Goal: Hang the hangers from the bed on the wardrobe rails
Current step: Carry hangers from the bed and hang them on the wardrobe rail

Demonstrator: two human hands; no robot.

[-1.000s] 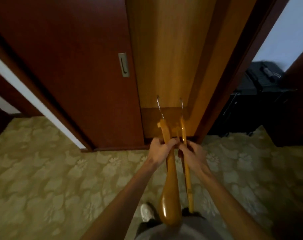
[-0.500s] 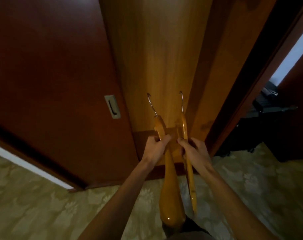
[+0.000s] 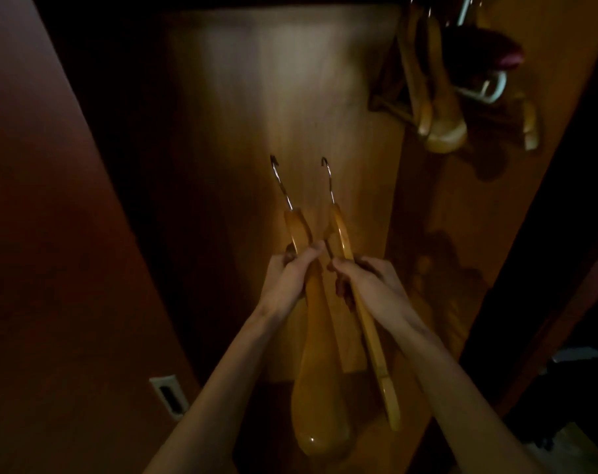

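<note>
I hold two wooden hangers upright in front of the open wardrobe, metal hooks pointing up. My left hand [image 3: 287, 278] grips the broad-shouldered wooden hanger [image 3: 319, 388] near its neck. My right hand [image 3: 372, 285] grips the slimmer wooden hanger [image 3: 376, 347] beside it. Their hooks [image 3: 326, 179] stand side by side, apart from each other, before the lit wooden back panel [image 3: 256, 97]. At the top right, several wooden hangers [image 3: 437, 107] hang inside the wardrobe; the rail itself is out of view.
A dark red sliding door [image 3: 51, 234] with a recessed metal handle [image 3: 169, 396] fills the left. A pale plastic hanger [image 3: 489, 90] and a dark padded one [image 3: 489, 49] hang at the top right. The wardrobe's side frame [image 3: 530, 268] runs down the right.
The view has tilted upward into the wardrobe: the floor has dropped out of sight and the hung hangers have appeared at the top right. Both hands have kept their grip and risen with the hangers.
</note>
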